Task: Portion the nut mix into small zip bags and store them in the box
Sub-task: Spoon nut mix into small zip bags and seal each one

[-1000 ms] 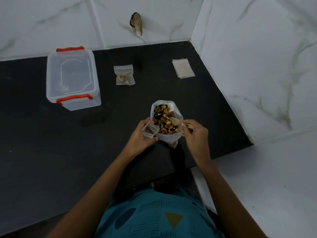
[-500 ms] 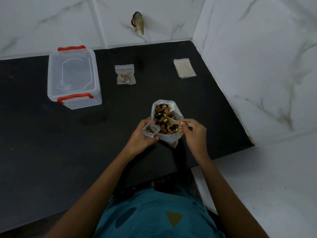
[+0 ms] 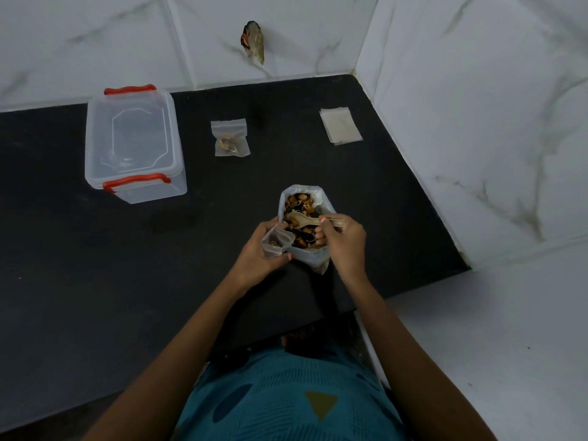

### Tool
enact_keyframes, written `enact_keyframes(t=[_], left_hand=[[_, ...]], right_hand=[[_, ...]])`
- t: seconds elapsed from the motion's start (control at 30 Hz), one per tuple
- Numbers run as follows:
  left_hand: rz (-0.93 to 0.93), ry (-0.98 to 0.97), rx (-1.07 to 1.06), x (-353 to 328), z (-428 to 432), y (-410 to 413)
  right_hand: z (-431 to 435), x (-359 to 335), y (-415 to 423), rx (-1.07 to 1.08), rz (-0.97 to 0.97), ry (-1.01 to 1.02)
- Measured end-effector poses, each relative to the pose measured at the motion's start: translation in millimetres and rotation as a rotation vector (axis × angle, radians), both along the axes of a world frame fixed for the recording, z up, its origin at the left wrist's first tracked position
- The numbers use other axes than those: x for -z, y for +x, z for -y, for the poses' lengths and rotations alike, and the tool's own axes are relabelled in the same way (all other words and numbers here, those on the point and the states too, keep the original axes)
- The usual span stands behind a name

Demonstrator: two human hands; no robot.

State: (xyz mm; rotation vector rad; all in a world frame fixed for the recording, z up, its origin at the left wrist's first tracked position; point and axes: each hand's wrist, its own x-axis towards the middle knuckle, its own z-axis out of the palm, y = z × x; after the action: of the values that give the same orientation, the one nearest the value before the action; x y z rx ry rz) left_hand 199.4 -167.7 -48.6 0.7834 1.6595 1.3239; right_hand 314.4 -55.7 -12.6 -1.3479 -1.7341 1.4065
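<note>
The small zip bag (image 3: pixel 276 240) is pinched open in the curled fingers of the left hand (image 3: pixel 254 261), its mouth held just beside the rim of the large bag (image 3: pixel 313 261) of nut mix (image 3: pixel 298 201); the right hand (image 3: pixel 345 241) is closed round the handle of a pale spoon (image 3: pixel 304 221), whose bowl is laid among the nuts. The large bag is stood on the black counter (image 3: pixel 95 249), near its front edge, and is steadied only by the two hands; a few pieces are seen inside the small bag. One filled bag (image 3: pixel 229 139) is laid on the counter, not yet stored; the box (image 3: pixel 149 192) is set well apart to the left, its lid apparently on; a stack of empty bags (image 3: pixel 341 126) is placed near the right wall.

Spillage is judged the main risk; nuts may be scattered if the spoon is overloaded or tipped before the narrow mouth is reached; the mouth may be closed if the pinch is slackened; the large bag may be toppled toward the edge if it is nudged.
</note>
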Motion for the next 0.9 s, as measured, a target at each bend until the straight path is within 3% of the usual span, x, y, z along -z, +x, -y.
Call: enact_keyframes(t=[0.3, 0.57, 0.8, 0.9], left_hand=[[0.009, 0.002, -0.012, -1.4, -0.5, 0.1], [0.058, 0.02, -0.036, -2.6, 0.2, -0.7], [0.153, 0.038, -0.063, -3.3, 2.2, 1.7], [0.181, 0.038, -0.057, -2.8, 3.7, 1.3]], right_hand=[[14.0, -5.8, 3.0, -0.078, 0.072, 0.043], [7.4, -7.5, 7.7, 0.071, -0.041, -0.175], [27.3, -1.1, 2.6, -0.066, 0.015, 0.053], [30.4, 0.0, 1.0, -0.077, 0.011, 0.051]])
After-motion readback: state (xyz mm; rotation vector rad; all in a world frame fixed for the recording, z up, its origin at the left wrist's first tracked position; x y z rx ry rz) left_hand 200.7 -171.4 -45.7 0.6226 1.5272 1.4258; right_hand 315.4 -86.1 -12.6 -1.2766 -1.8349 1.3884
